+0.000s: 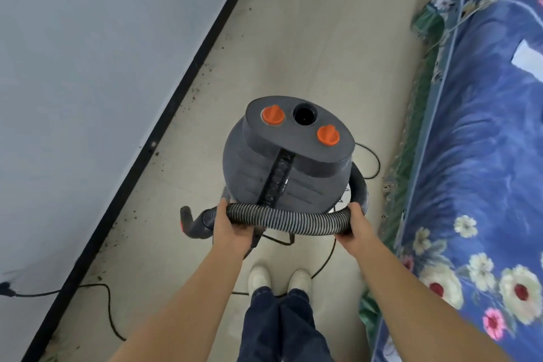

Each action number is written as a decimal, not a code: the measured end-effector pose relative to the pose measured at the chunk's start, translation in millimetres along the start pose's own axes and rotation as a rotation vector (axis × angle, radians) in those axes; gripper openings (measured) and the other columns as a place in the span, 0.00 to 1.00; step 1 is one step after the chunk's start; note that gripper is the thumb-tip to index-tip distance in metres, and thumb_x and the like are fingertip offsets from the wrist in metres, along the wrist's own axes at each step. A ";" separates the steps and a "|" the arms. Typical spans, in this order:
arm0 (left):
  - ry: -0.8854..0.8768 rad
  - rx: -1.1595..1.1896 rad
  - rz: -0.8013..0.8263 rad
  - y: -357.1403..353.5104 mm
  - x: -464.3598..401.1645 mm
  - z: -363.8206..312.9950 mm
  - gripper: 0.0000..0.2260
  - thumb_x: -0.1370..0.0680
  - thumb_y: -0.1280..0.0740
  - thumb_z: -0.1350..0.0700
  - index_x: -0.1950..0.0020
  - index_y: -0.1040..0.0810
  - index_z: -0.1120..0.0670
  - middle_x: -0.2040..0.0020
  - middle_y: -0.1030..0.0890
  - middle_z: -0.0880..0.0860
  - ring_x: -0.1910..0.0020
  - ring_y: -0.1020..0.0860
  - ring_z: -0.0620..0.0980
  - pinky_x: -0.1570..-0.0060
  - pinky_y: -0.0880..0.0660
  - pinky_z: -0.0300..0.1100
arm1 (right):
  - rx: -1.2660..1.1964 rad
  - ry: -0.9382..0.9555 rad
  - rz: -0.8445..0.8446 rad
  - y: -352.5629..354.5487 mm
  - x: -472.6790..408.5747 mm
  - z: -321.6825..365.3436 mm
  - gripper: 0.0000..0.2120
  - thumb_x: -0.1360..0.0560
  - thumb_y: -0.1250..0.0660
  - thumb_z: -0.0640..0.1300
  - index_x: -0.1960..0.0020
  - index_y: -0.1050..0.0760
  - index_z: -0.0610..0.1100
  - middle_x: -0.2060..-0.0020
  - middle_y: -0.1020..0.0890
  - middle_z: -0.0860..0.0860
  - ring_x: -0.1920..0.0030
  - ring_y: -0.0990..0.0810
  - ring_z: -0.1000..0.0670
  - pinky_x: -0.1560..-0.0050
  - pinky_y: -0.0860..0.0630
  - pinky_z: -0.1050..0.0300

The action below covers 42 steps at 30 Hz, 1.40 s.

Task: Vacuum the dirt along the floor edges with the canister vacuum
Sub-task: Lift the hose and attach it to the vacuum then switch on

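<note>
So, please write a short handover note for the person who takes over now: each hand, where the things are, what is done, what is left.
Left hand: grips the ribbed hose near its curved handle end.
Right hand: grips the same hose further along.
Canister vacuum: on the floor just ahead of the feet, between the wall and the bed; the hose is looped around it. Its top port is open, with nothing plugged in.
Power cord: trails over the floor to the left.
Done: no cleaned strip is evident.
Left: dirt lies scattered along the black baseboard; free the hose and vacuum that edge.

Pale floor (308, 38) between grey wall (88, 53), black baseboard (188, 79) and floral bed (484, 156).
</note>
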State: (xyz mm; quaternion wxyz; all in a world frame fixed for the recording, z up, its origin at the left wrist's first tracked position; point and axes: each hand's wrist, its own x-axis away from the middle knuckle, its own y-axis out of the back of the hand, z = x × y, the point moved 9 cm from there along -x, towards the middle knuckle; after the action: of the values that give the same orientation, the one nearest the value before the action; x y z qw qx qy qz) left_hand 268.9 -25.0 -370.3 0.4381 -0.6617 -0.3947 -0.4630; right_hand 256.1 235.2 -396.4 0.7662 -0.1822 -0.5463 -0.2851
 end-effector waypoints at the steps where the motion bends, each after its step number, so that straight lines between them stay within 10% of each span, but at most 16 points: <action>1: 0.005 0.055 0.019 -5.9 4.2 -1.5 0.19 0.22 0.33 0.48 0.35 0.26 0.57 0.46 0.19 0.57 0.51 0.20 0.56 0.62 0.23 0.53 | 0.005 0.033 0.007 -0.8 5.7 13.4 0.16 0.22 0.35 0.43 0.39 0.32 0.38 0.52 0.22 0.43 0.55 0.21 0.44 0.58 0.22 0.47; 18: -0.150 0.524 0.378 -123.8 48.9 -105.0 0.27 0.25 0.34 0.40 0.35 0.27 0.60 0.42 0.18 0.58 0.42 0.20 0.56 0.40 0.25 0.53 | 0.293 0.376 0.317 -215.4 48.0 209.2 0.17 0.23 0.32 0.42 0.38 0.30 0.36 0.56 0.22 0.43 0.58 0.21 0.45 0.62 0.23 0.50; 24: -0.394 0.580 0.368 -80.3 82.1 -173.2 0.25 0.24 0.33 0.43 0.32 0.27 0.57 0.38 0.20 0.55 0.40 0.20 0.53 0.38 0.25 0.49 | 0.415 0.252 0.527 -331.5 70.1 163.1 0.11 0.23 0.32 0.41 0.45 0.30 0.37 0.48 0.23 0.39 0.55 0.21 0.43 0.67 0.18 0.49; 31: -0.726 0.658 0.096 65.4 139.5 -220.5 0.25 0.23 0.34 0.43 0.30 0.30 0.51 0.37 0.21 0.52 0.40 0.21 0.49 0.38 0.25 0.52 | 0.821 0.153 0.868 -382.0 138.5 -7.4 0.27 0.22 0.47 0.26 0.25 0.37 0.43 0.38 0.30 0.44 0.41 0.26 0.44 0.39 0.24 0.49; 36: -0.897 0.688 -0.001 140.0 194.3 -239.1 0.25 0.24 0.32 0.46 0.30 0.32 0.54 0.35 0.24 0.54 0.39 0.23 0.51 0.47 0.20 0.51 | 1.515 0.595 1.014 -379.5 182.7 -92.8 0.33 0.22 0.39 0.35 0.22 0.47 0.54 0.33 0.29 0.48 0.41 0.26 0.47 0.42 0.25 0.48; 42: -1.085 0.453 -0.182 193.8 275.8 -248.0 0.18 0.22 0.33 0.51 0.34 0.31 0.54 0.37 0.24 0.53 0.39 0.23 0.49 0.45 0.21 0.49 | 2.261 1.351 0.730 -359.2 236.7 -157.7 0.29 0.25 0.35 0.61 0.30 0.37 0.49 0.39 0.31 0.41 0.39 0.29 0.41 0.41 0.26 0.47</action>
State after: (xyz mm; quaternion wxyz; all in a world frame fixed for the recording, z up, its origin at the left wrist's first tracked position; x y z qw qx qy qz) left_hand 454.2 -286.2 -101.1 0.2624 -0.6575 -0.7063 0.0014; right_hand 200.3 -191.1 -238.3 0.6420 0.5788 0.0768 0.4969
